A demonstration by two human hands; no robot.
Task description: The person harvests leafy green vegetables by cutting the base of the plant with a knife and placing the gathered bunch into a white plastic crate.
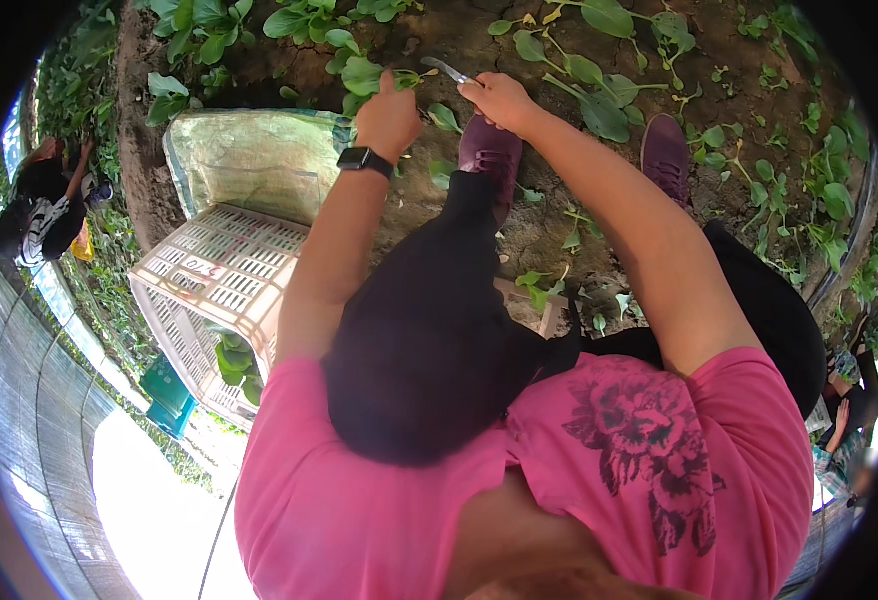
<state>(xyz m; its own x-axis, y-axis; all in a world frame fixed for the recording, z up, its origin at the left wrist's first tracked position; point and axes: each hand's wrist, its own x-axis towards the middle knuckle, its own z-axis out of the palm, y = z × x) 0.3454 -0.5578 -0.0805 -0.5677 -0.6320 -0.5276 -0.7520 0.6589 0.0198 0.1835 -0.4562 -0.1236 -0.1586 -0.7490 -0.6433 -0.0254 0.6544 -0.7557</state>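
Note:
My right hand (499, 102) is closed around the handle of a small knife (447, 71). The blade points left, toward a leafy green plant (362, 77) growing in the soil. My left hand (389, 118), with a dark watch (364, 161) on its wrist, is right beside that plant. Its index finger is stretched out toward the leaves, while its other fingers are mostly hidden beneath the hand. No held thing shows in it. The knife tip and the left index finger are a short gap apart.
A pale plastic crate (224, 262) lies tilted at left, green leaves (236, 362) inside. Behind it is a pale woven sack (249, 155). More leafy plants (604, 100) grow beyond my purple shoes (491, 160). Another person (44, 210) is at far left; a person's hand (840, 420) shows at right.

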